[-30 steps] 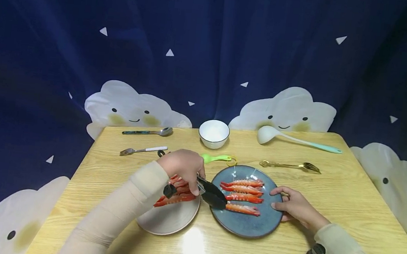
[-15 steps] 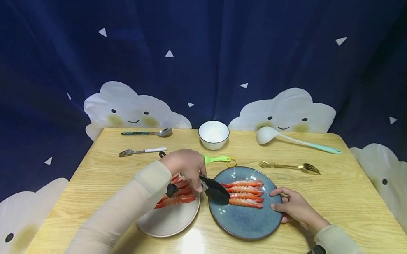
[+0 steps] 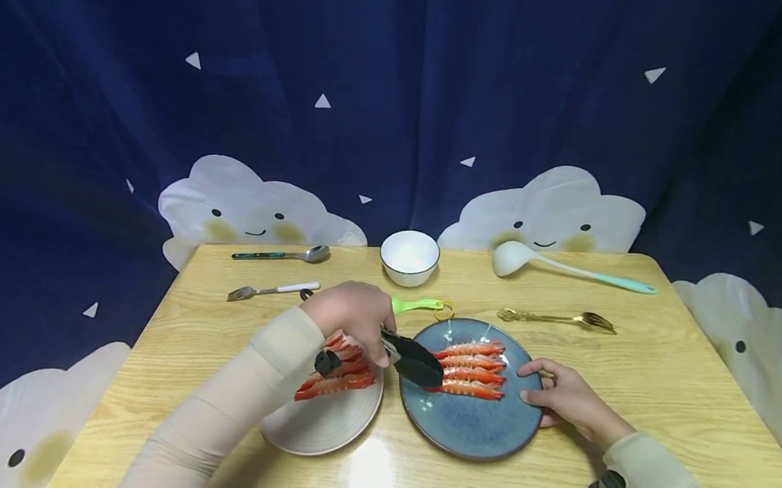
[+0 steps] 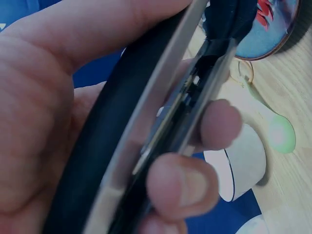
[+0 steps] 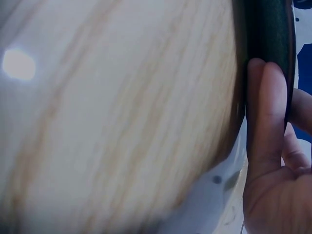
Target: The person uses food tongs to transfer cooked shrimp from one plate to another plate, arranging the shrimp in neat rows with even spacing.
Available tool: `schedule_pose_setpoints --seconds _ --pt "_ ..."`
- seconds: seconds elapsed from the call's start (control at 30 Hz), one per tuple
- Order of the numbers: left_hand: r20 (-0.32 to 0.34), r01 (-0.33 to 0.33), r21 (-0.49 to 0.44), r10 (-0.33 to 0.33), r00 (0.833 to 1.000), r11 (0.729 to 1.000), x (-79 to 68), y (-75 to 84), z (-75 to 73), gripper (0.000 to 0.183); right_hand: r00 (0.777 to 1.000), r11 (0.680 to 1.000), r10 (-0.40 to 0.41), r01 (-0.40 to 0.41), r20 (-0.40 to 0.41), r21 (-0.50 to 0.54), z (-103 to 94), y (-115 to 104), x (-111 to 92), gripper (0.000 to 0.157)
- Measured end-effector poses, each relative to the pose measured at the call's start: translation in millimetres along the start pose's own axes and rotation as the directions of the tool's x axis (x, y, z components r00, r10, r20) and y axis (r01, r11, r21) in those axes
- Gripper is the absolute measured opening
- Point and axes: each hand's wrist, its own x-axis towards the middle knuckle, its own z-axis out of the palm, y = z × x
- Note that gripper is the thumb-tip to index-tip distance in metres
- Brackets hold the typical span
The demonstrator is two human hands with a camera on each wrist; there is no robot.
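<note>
My left hand (image 3: 355,313) grips black-and-metal tongs (image 3: 420,362), fingers and thumb around both arms in the left wrist view. The dark heads of the tongs reach over the left rim of a blue-grey plate (image 3: 471,431), overlapping the left ends of the nearer shrimp there. Several red-orange shrimp (image 3: 473,375) lie side by side across that plate in a tight row. Its right rim is pinched by my right hand (image 3: 564,396), with fingers along the edge in the right wrist view. More shrimp (image 3: 336,385) sit on a pale plate (image 3: 328,432), partly hidden under my left arm.
Behind the plates stand a white bowl (image 3: 409,258) and a green-handled utensil (image 3: 419,304). A spoon (image 3: 282,254) and white-handled fork (image 3: 271,291) lie at the left, a ladle (image 3: 567,269) and gold fork (image 3: 558,319) at the right.
The nearest shrimp on the blue plate has moved away from me, closing the gap to the others. The tongs have shifted slightly up and right. My right hand stays on the rim.
</note>
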Motion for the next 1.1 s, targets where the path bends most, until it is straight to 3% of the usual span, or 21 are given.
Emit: schedule_pose_setpoints --seconds 0.2,0.33,0.63,1.1 --pt "-0.083 -0.085 0.048 0.089 0.993 0.995 3.1 3.5 2.6 0.049 1.000 1.000 -0.001 0.001 0.007 0.002 -0.3 -1.6 -1.1 0.042" --pt "-0.097 -0.135 0.044 0.139 0.986 0.990 12.3 5.0 10.0 0.048 1.000 1.000 -0.004 0.004 0.008 0.005 -0.2 -1.5 -1.2 0.042" --pt "-0.076 -0.153 0.009 0.153 0.985 0.988 30.0 7.8 23.8 0.050 1.000 1.000 -0.006 0.006 0.015 0.004 1.2 -1.1 -1.7 0.041" --pt "-0.100 -0.126 0.008 0.126 0.987 0.992 30.8 11.2 26.8 0.051 1.000 0.999 0.007 -0.007 -0.014 -0.032 0.2 -3.0 -1.9 0.042"
